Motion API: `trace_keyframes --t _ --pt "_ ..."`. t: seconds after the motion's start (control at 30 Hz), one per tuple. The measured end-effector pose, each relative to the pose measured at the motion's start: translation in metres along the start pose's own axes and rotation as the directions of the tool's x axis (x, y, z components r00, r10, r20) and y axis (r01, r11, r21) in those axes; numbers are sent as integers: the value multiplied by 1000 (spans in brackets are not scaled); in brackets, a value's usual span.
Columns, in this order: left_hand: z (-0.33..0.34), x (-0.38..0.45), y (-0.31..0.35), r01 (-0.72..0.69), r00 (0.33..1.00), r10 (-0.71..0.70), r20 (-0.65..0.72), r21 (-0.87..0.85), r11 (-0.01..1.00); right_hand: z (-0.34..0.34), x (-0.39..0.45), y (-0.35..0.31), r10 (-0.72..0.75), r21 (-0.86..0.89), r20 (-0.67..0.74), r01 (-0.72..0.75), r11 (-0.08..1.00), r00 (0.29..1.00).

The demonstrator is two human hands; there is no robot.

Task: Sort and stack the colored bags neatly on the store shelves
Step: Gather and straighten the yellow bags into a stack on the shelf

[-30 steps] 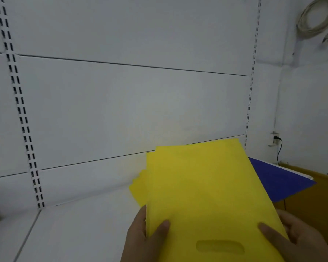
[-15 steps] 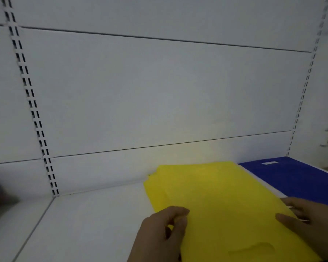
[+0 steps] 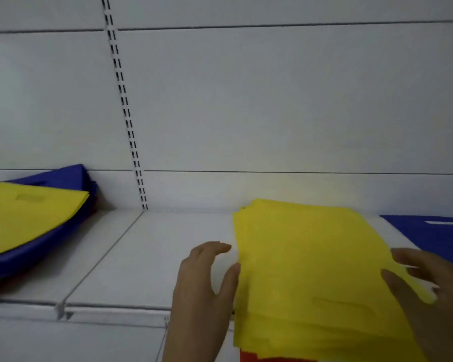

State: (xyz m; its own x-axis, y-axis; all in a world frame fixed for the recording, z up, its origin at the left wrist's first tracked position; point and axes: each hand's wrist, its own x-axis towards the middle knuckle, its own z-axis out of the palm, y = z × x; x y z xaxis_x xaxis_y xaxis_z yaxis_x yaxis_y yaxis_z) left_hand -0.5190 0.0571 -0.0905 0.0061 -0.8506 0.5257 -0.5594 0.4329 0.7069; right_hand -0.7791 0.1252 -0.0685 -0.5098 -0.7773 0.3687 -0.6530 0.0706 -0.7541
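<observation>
flat, matte yellow fabric bag stack (image 3: 306, 270) on the white metal shelf (image 3: 141, 257) (slightly fanned); left hand (image 3: 207, 291) and right hand (image 3: 429, 296) flank it, relaxed fingers touching its edges.

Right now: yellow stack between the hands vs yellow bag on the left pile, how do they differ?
The yellow stack lies on the white shelf; the yellow bag on the left tops a mixed pile of blue bags. The stack is flanked by the left hand and right hand; the left bag is untouched. Both are flat, yellow, with cut-out handles.
</observation>
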Motion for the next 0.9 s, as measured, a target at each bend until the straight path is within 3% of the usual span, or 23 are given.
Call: trace_keyframes --t 0.17,0.3,0.57,0.9 --pt "-59 -35 -4 40 984 -56 -167 -98 994 57 -50 -81 -301 197 43 288 937 952" --pt "-113 -57 -14 86 958 -115 -264 -118 989 103 -87 -126 -419 320 162 354 879 893" --pt "-218 -75 -61 78 915 -104 -391 -81 994 178 -142 -203 -502 502 296 314 805 813" --pt "-362 -88 -142 112 883 -151 -443 -114 987 284 -183 -305 -410 616 350 123 778 842"
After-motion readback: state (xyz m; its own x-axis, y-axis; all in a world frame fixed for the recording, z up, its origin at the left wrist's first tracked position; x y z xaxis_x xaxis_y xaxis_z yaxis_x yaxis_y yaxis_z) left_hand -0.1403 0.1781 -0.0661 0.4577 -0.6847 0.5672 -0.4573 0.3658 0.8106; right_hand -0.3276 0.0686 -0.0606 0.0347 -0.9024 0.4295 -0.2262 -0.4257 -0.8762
